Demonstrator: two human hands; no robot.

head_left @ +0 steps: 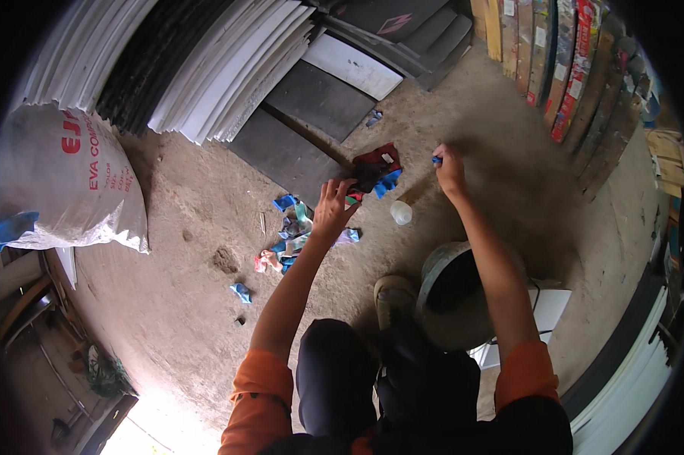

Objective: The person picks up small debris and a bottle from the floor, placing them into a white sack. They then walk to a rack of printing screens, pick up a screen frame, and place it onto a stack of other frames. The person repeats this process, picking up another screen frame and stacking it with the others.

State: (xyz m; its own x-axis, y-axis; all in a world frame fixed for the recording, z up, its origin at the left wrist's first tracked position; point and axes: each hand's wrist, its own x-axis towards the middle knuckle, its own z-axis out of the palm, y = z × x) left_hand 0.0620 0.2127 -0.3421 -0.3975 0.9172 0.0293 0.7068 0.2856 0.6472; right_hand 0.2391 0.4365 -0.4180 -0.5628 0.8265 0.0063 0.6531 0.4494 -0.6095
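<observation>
My right hand (pixel 449 171) is closed on a small blue piece (pixel 437 160), its kind too small to make out. It is above the bare floor, to the right of the scraps. Lower and to the left, my left hand (pixel 333 210) has its fingers bent and the thumb apart. Those fingers reach to the near edge of a dark red and black scrap pile (pixel 374 168), which has a bright blue piece (pixel 388 184) beside it. More crumpled blue, green and pink scraps (pixel 287 249) lie under and left of my left wrist. A whitish translucent cup (pixel 401 212) rests between my hands.
A dark round tub (pixel 452 299) stands by my right knee, below my forearm. Dark flat sheets (pixel 289 155) lie beyond my left hand, before stacked white and black sheets (pixel 228 68). A big white sack (pixel 69 182) sits at left; worn boards (pixel 562 76) stand at far right.
</observation>
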